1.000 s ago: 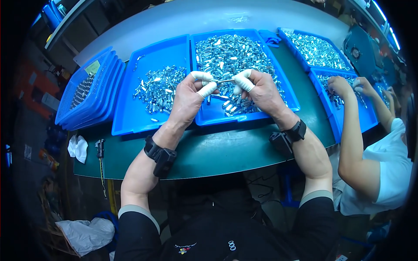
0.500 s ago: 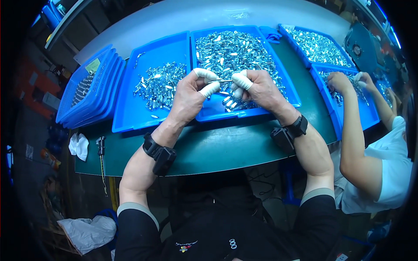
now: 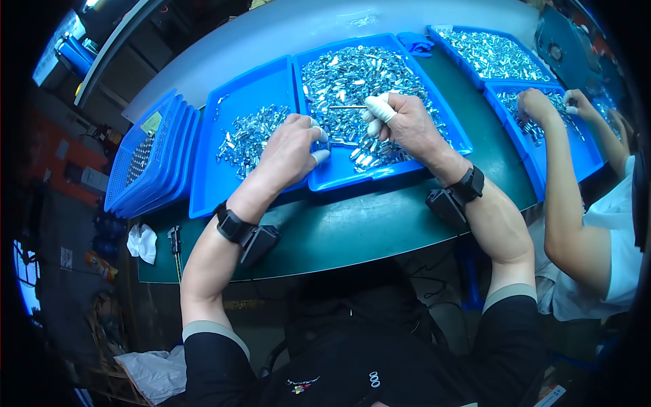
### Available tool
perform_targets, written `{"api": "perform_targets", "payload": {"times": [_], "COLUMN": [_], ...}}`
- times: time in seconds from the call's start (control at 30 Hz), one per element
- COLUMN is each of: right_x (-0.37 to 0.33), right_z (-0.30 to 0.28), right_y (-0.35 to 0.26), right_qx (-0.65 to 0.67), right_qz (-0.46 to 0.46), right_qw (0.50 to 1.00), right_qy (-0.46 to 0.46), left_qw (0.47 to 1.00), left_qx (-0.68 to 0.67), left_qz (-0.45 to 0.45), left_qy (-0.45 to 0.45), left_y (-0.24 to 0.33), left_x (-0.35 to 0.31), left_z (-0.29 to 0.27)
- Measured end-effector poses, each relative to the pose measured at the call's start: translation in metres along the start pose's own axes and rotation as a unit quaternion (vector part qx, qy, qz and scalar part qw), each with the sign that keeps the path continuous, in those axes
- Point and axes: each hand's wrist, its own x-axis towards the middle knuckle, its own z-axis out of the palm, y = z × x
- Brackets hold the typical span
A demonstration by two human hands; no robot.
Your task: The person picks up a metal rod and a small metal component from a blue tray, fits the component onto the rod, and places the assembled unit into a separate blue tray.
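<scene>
My right hand [image 3: 410, 125], with white finger covers, pinches a thin metal rod [image 3: 348, 106] that points left over a blue tray [image 3: 456, 133] heaped with small shiny metal parts [image 3: 363, 78]. My left hand [image 3: 296, 147], also with white covers on its fingertips, is lowered at the near left part of that tray, by the wall it shares with the tray beside it. Its thumb and forefinger are apart, close to some metal parts. Whether it touches one is unclear. The left blue tray [image 3: 254, 78] holds a smaller pile of metal parts [image 3: 247, 136], partly behind my left hand.
Stacked blue baskets [image 3: 152, 159] stand at the left. A caliper [image 3: 175, 243] and a white cloth [image 3: 142, 243] lie on the green table [image 3: 352, 234]. At right, a co-worker's hands [image 3: 539, 108] reach over another blue tray [image 3: 566, 166]; a further full tray [image 3: 491, 61] stands behind.
My hands were together at the rod; now they are apart. The left hand has moved down and slightly left, opening its fingers. My right hand has risen slightly, still holding the rod.
</scene>
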Motion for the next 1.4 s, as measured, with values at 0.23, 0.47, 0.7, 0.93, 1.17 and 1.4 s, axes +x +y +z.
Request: {"api": "perform_targets", "payload": {"times": [0.23,0.47,0.7,0.93,1.17,1.4], "right_x": [0.0,0.008,-0.004,-0.001,-0.003,-0.001], "right_z": [-0.002,0.001,-0.003,0.01,-0.014,0.005], "right_y": [0.004,0.008,-0.003,-0.005,-0.003,-0.004], "right_qx": [-0.002,-0.06,-0.013,-0.049,-0.098,-0.057], "right_qz": [0.007,-0.012,-0.029,-0.035,0.02,0.025], "right_qw": [1.0,0.998,0.999,0.998,0.995,0.998], "right_qy": [0.007,0.011,0.023,0.014,0.004,-0.034], "left_qw": [0.996,0.999,0.998,0.992,0.95,0.927], "left_qx": [0.064,0.036,0.029,-0.073,-0.227,-0.292], "left_qz": [0.059,0.001,0.009,-0.099,-0.17,-0.177], "left_qy": [0.01,-0.003,-0.046,0.034,0.133,0.152], "left_y": [-0.002,0.016,0.029,0.022,0.025,0.014], "left_x": [0.015,0.01,0.017,-0.006,0.004,-0.014], "left_z": [0.02,0.014,0.007,0.011,0.025,0.026]}}
